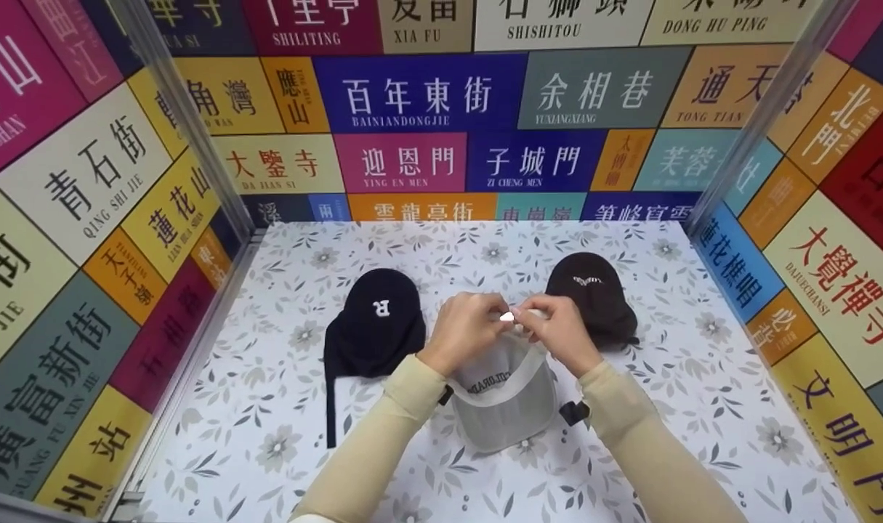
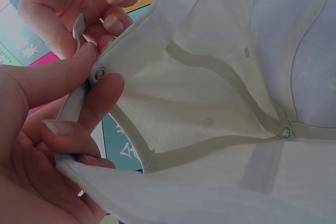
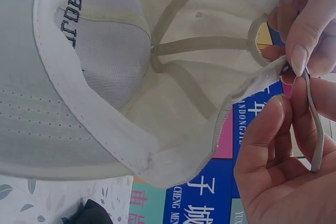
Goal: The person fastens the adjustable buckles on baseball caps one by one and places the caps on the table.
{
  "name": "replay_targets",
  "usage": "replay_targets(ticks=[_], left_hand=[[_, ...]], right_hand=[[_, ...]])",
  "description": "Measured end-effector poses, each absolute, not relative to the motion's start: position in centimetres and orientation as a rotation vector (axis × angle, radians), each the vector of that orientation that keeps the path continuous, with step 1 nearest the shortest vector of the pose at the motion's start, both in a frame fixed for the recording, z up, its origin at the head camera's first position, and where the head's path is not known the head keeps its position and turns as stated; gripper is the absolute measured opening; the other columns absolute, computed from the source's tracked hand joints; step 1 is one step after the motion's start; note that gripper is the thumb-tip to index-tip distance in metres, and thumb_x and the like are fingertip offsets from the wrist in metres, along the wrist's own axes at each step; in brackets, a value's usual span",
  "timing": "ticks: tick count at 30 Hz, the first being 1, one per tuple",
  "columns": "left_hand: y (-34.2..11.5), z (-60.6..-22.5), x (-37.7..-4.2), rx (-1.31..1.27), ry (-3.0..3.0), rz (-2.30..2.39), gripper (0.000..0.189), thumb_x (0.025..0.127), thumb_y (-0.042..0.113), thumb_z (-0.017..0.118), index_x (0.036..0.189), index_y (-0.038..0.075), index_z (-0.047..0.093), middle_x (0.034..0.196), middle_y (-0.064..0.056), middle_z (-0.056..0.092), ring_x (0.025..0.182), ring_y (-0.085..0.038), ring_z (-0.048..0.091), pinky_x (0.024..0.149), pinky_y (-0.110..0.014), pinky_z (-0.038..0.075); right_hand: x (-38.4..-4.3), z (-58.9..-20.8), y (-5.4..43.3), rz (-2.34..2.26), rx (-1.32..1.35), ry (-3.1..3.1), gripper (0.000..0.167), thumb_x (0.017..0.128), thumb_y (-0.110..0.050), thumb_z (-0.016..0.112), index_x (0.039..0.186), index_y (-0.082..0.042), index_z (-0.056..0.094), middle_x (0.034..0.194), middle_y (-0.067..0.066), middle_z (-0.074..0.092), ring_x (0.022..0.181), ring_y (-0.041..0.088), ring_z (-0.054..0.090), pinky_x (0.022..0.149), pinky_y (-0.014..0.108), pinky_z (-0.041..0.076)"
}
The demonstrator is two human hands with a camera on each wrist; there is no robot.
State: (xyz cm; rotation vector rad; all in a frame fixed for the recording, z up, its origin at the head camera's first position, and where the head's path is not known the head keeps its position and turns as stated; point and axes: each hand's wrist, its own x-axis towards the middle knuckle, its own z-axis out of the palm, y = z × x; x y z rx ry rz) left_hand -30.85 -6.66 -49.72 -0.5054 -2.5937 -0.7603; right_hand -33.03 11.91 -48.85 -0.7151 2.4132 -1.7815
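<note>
Fiddly work at the back

A flower-patterned bench point(image 1: 267, 290) spreads before me. On it lie a black cap point(image 1: 383, 312) to my left and a dark brown cap point(image 1: 594, 298) to my right. Between them, nearer me, is the pale cap point(image 1: 503, 418) I'm working on, brim toward me; I can't tell whether it touches the bench.

My left hand point(image 1: 463, 327) has thumb and finger clamped on the cap's back strap point(image 3: 316, 135). My right hand point(image 1: 561, 327) meets it there, fingers curled round the same strap, its loose tail running along them.

Right by my left thumb sits a small metal snap point(image 2: 98, 73). I take the step as adjusting this closure, though whether I'm fastening or undoing it I can't tell. Next, I'd say, calls for keeping the strap flat and untwisted, with both thumbs close to the snap.
</note>
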Motion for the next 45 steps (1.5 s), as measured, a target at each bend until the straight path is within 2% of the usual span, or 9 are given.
replay_targets(ticks=[8, 11, 16, 23, 27, 31, 38, 42, 45], left_hand=[[-6.5, -49.9, -30.5, -0.507, -2.595, -0.707, 0.013, 0.081, 0.025, 0.085, 0.089, 0.018, 0.079, 0.083, 0.007, 0.074, 0.072, -0.012, 0.067, 0.066, -0.031, 0.053], [-6.7, -50.0, -30.3, -0.513, -2.582, -0.715, 0.011, 0.081, 0.024, 0.085, 0.088, 0.018, 0.079, 0.082, 0.007, 0.074, 0.071, -0.012, 0.067, 0.066, -0.029, 0.053], [-6.9, -50.1, -30.3, -0.512, -2.555, -0.725, 0.011, 0.08, 0.024, 0.085, 0.086, 0.018, 0.078, 0.08, 0.007, 0.073, 0.068, -0.012, 0.067, 0.063, -0.03, 0.053], [-7.1, -50.1, -30.1, -0.508, -2.548, -0.745, 0.013, 0.078, 0.022, 0.087, 0.085, 0.018, 0.077, 0.08, 0.006, 0.074, 0.069, -0.013, 0.067, 0.063, -0.031, 0.053], [-6.9, -50.1, -30.4, -0.524, -2.546, -0.761, 0.012, 0.078, 0.021, 0.087, 0.085, 0.017, 0.078, 0.081, 0.006, 0.074, 0.07, -0.012, 0.067, 0.064, -0.031, 0.053], [-6.7, -49.8, -30.8, -0.528, -2.559, -0.765, 0.012, 0.078, 0.021, 0.086, 0.086, 0.017, 0.078, 0.08, 0.007, 0.074, 0.069, -0.012, 0.067, 0.064, -0.031, 0.053], [-6.6, -49.4, -31.1, -0.521, -2.56, -0.769, 0.011, 0.079, 0.022, 0.086, 0.085, 0.017, 0.078, 0.08, 0.005, 0.074, 0.069, -0.012, 0.066, 0.065, -0.031, 0.053], [-6.5, -49.4, -31.1, -0.549, -2.553, -0.78, 0.01, 0.081, 0.021, 0.084, 0.086, 0.015, 0.078, 0.08, 0.005, 0.073, 0.069, -0.012, 0.066, 0.065, -0.03, 0.053], [-6.6, -49.5, -30.8, -0.544, -2.559, -0.755, 0.011, 0.08, 0.021, 0.085, 0.087, 0.015, 0.078, 0.08, 0.006, 0.073, 0.069, -0.013, 0.066, 0.065, -0.031, 0.053]], right_hand=[[-32.6, -49.0, 12.1, -1.767, -0.678, 2.403, 0.016, 0.094, -0.009, 0.071, 0.088, 0.005, 0.074, 0.087, 0.015, 0.071, 0.075, 0.053, 0.061, 0.059, 0.042, 0.057], [-32.7, -49.1, 11.9, -1.762, -0.685, 2.388, 0.015, 0.093, -0.009, 0.071, 0.088, 0.004, 0.074, 0.087, 0.013, 0.071, 0.073, 0.055, 0.061, 0.058, 0.039, 0.056], [-32.8, -49.2, 11.6, -1.788, -0.69, 2.391, 0.013, 0.092, -0.006, 0.072, 0.086, 0.005, 0.074, 0.082, 0.017, 0.069, 0.069, 0.054, 0.061, 0.054, 0.031, 0.054], [-32.5, -48.9, 11.6, -1.769, -0.721, 2.393, 0.014, 0.093, -0.006, 0.07, 0.086, 0.006, 0.073, 0.083, 0.026, 0.068, 0.07, 0.053, 0.062, 0.058, 0.039, 0.057], [-32.4, -48.6, 11.9, -1.761, -0.721, 2.415, 0.014, 0.093, -0.007, 0.071, 0.085, 0.005, 0.073, 0.083, 0.029, 0.066, 0.064, 0.036, 0.063, 0.058, 0.036, 0.056], [-32.6, -48.3, 12.3, -1.766, -0.718, 2.429, 0.013, 0.092, -0.006, 0.072, 0.085, 0.005, 0.073, 0.082, 0.024, 0.067, 0.061, 0.019, 0.062, 0.057, 0.034, 0.056], [-32.9, -48.0, 12.3, -1.77, -0.73, 2.461, 0.013, 0.093, -0.006, 0.071, 0.087, 0.004, 0.073, 0.083, 0.018, 0.069, 0.071, 0.041, 0.063, 0.059, 0.039, 0.057], [-33.8, -49.3, 12.6, -1.769, -0.688, 2.483, 0.012, 0.092, -0.008, 0.072, 0.087, 0.003, 0.075, 0.084, 0.017, 0.069, 0.073, 0.043, 0.063, 0.058, 0.039, 0.056], [-34.5, -50.8, 12.7, -1.761, -0.693, 2.53, 0.01, 0.091, -0.01, 0.074, 0.087, -0.002, 0.077, 0.085, 0.013, 0.07, 0.071, 0.038, 0.063, 0.056, 0.032, 0.054]])
